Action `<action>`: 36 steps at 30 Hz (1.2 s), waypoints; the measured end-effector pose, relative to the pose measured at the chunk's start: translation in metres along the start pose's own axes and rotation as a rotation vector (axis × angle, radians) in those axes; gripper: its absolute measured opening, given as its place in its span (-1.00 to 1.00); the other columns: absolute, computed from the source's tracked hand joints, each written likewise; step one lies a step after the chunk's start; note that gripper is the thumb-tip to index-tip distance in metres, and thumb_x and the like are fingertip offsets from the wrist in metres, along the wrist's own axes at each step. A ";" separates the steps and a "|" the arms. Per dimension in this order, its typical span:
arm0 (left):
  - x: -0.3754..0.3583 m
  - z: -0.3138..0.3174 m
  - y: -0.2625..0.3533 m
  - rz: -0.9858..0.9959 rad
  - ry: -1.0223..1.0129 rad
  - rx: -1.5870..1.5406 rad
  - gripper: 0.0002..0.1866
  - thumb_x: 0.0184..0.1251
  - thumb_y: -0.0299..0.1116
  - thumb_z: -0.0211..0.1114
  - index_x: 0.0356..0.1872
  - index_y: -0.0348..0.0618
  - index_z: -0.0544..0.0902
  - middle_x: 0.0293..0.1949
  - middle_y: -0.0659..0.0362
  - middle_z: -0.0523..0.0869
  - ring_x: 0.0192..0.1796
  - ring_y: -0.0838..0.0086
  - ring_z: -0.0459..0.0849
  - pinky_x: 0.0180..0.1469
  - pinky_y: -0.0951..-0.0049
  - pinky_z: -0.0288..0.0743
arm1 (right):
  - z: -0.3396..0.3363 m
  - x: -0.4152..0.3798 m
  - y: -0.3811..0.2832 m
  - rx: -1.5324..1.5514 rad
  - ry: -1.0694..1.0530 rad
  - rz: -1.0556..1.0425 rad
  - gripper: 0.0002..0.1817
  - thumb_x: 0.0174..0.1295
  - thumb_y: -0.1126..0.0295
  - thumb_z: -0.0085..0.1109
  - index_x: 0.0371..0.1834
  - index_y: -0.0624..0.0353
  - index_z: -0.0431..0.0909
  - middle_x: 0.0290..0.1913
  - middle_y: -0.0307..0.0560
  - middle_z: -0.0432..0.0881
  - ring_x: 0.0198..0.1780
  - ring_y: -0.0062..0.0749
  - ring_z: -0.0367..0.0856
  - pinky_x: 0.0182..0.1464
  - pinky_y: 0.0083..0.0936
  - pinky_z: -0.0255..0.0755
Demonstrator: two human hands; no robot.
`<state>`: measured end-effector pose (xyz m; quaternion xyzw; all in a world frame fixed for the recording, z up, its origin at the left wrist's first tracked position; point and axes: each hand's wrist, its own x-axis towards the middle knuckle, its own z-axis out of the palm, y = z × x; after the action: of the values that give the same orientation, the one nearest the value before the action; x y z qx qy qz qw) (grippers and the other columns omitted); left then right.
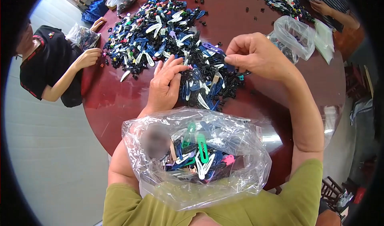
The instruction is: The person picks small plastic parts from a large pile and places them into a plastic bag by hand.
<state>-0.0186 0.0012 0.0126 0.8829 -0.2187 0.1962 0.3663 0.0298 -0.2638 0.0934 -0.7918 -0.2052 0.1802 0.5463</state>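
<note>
A large heap of hair clips, mostly black, navy and white, is spread over the table. My left hand rests at its near edge, fingers stretched and apart, the index fingertip by a small pink piece. My right hand hovers at the heap's right side with thumb and fingers curled into a pinch; whatever is between them is hidden. Close to those fingertips lies a purple clip. In front of my chest sits a clear plastic bag holding snap clips, among them a green clip and white ones.
The round dark red table carries everything. At left a person in a black top reaches to the heap beside a filled bag. Another open bag stands at right, near a second person's hand and a further clip pile.
</note>
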 end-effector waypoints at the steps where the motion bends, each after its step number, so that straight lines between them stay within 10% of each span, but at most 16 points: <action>1: 0.000 0.000 -0.001 0.004 -0.003 0.003 -0.74 0.31 -0.58 0.11 -0.05 -0.10 0.67 0.12 0.01 0.66 0.33 0.06 0.48 0.43 -0.06 0.05 | 0.006 -0.006 -0.013 0.030 -0.017 -0.051 -0.93 0.19 0.50 0.27 -0.34 0.26 0.60 -0.49 -0.35 0.56 -0.46 -0.73 0.51 -0.40 -0.74 0.39; 7: -0.001 0.001 -0.003 0.011 -0.008 0.016 -0.72 0.30 -0.58 0.10 -0.04 -0.10 0.66 0.12 0.01 0.66 0.34 0.06 0.47 0.44 -0.05 0.05 | 0.041 -0.043 -0.053 0.100 -0.065 -0.529 -0.90 0.10 0.62 0.30 -0.30 0.29 0.68 -0.43 -0.22 0.68 -0.48 -0.70 0.57 -0.44 -0.72 0.40; 10: -0.002 0.001 -0.001 -0.004 -0.018 0.012 -0.72 0.30 -0.58 0.10 -0.04 -0.10 0.66 0.12 0.00 0.65 0.34 0.05 0.47 0.44 -0.05 0.04 | 0.034 -0.021 -0.035 -0.129 0.199 -0.428 -0.90 0.08 0.53 0.23 -0.38 0.34 0.68 -0.45 0.06 0.69 -0.41 -0.39 0.68 -0.29 -0.52 0.49; 20: -0.001 0.001 -0.001 -0.002 -0.019 0.011 -0.73 0.32 -0.57 0.12 -0.04 -0.09 0.67 0.10 -0.01 0.66 0.33 0.07 0.48 0.43 -0.06 0.05 | 0.034 0.003 0.010 -0.656 -0.018 -0.097 -0.81 -0.03 0.28 0.34 -0.41 0.14 0.74 -0.39 0.07 0.71 -0.28 -0.04 0.69 -0.18 -0.23 0.53; 23: -0.001 0.002 -0.001 -0.008 -0.018 0.012 -0.74 0.33 -0.56 0.13 -0.05 -0.08 0.67 0.10 0.00 0.66 0.32 0.07 0.48 0.43 -0.06 0.06 | 0.033 0.004 0.010 -0.562 -0.007 -0.128 -0.81 -0.05 0.29 0.34 -0.43 0.17 0.72 -0.41 0.06 0.70 -0.33 -0.08 0.69 -0.21 -0.28 0.53; 27: -0.001 0.001 0.001 -0.013 -0.016 0.006 -0.75 0.33 -0.55 0.13 -0.05 -0.08 0.68 0.10 0.00 0.67 0.32 0.08 0.48 0.43 -0.06 0.06 | 0.025 0.004 0.011 -0.276 -0.025 -0.102 -0.92 0.02 0.52 0.33 -0.45 0.32 0.65 -0.56 -0.21 0.64 -0.48 -0.65 0.52 -0.39 -0.63 0.42; 30: -0.001 0.002 0.000 -0.007 -0.014 0.003 -0.75 0.33 -0.55 0.13 -0.05 -0.08 0.68 0.10 0.00 0.67 0.33 0.08 0.48 0.43 -0.06 0.06 | 0.023 0.008 0.017 -0.259 -0.018 -0.084 -0.85 -0.09 0.43 0.33 -0.46 0.27 0.68 -0.51 -0.02 0.67 -0.43 -0.39 0.64 -0.31 -0.46 0.49; 36: -0.001 0.001 0.001 -0.016 -0.027 0.007 -0.75 0.33 -0.58 0.12 -0.04 -0.17 0.67 0.11 0.02 0.67 0.35 0.12 0.47 0.45 0.01 0.04 | 0.021 0.011 0.018 0.009 -0.010 -0.030 -0.90 -0.01 0.48 0.32 -0.47 0.29 0.64 -0.50 -0.20 0.64 -0.44 -0.61 0.54 -0.32 -0.60 0.45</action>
<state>-0.0201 0.0003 0.0122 0.8885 -0.2161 0.1819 0.3616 0.0311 -0.2472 0.0683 -0.7853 -0.2188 0.1770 0.5515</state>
